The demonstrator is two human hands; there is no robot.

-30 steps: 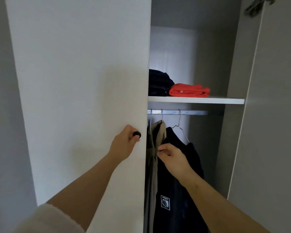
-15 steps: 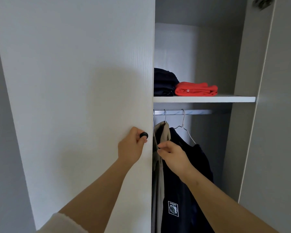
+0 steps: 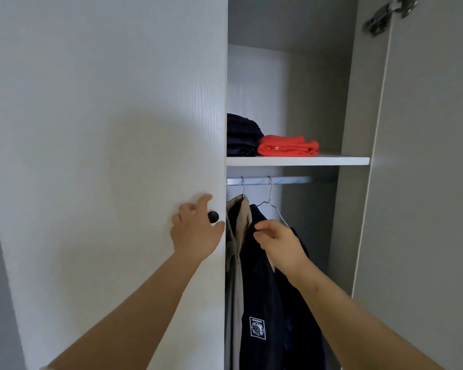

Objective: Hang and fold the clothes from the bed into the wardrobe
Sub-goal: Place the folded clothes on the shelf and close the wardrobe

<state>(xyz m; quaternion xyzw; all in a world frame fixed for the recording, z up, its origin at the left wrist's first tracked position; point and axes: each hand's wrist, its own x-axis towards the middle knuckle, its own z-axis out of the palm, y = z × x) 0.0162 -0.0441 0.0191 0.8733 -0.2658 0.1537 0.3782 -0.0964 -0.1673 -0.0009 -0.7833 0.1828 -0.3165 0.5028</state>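
head view: navy pile (image 3: pixel 242 134) half behind wardrobe door (image 3: pixel 104 129)

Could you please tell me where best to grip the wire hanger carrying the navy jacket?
Probably at the bare neck just under the hook of the wire hanger, coming from the front right: the neck stands clear above the navy jacket, the beige garment crowds its left side, and the rail is free to the right.
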